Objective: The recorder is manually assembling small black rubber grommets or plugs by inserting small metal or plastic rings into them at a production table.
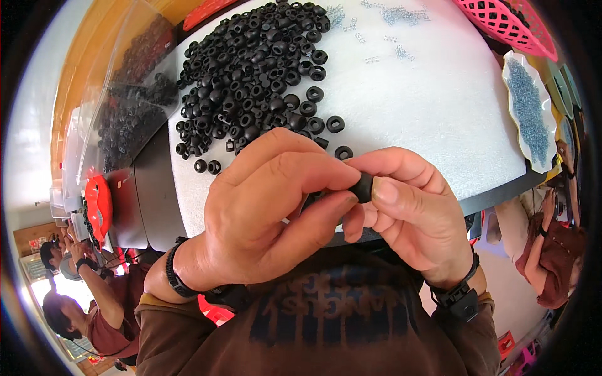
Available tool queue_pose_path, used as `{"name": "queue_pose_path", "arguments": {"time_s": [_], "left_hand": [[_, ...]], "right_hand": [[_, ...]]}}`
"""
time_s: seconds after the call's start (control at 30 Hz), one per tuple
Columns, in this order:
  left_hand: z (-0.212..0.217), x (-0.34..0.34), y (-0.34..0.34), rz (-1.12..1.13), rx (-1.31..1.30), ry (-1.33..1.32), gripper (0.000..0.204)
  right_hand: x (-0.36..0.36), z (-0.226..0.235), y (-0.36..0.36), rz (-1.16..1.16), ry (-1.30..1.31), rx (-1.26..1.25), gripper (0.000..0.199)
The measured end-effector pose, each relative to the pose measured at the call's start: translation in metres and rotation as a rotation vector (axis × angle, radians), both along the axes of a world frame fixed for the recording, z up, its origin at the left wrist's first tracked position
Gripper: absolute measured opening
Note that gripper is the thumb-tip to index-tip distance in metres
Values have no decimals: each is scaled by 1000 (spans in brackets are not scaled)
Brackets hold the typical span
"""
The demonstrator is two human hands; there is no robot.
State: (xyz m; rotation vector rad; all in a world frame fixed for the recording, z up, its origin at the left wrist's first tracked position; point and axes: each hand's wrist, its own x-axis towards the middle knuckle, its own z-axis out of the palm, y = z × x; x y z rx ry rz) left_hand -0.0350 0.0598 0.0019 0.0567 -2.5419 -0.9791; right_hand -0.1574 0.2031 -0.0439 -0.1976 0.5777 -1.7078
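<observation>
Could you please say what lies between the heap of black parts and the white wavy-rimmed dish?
The head view shows a white foam sheet with small translucent pieces on its far part.

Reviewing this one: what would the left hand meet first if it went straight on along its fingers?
The small black piece at its fingertips, then probably the right hand just beyond; depth is unclear.

Bright, diffuse light washes the white foam sheet [439, 119], while a blown-out patch [76, 293] glares behind the co-worker [110, 307] at lower left and pale reflections veil the clear plastic bin [133, 75]. The left hand [273, 200] and right hand [414, 213] look sharp. Fisheye distortion bows the sheet's edges and stretches the surroundings toward a dark, blue-fringed rim.
</observation>
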Motion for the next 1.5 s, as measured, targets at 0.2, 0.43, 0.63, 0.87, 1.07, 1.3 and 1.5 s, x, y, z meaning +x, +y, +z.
{"name": "queue_pose_path", "arguments": {"time_s": [0.2,0.43,0.63,0.87,1.07,1.3,1.5], "left_hand": [[2,-1,5,12,15,24,29],[-3,-2,6,27,-94,33,32],[1,-3,-1,-20,-177,-29,31],[5,-6,0,-39,-270,-31,38],[16,-14,-4,-91,-362,-75,42],[36,-41,-10,-166,-236,-128,35],[22,-121,-48,-115,-474,-166,28]], "right_hand": [[-3,-6,0,26,-123,-61,32],[-3,-4,0,14,67,-43,26],[-2,-7,-1,-4,-34,-25,23],[-3,-10,-2,-28,-6,-92,25],[-7,0,1,30,-48,-31,26],[-24,-1,9,-20,-2,-17,23],[-45,-23,13,-103,-76,-104,22]]}}
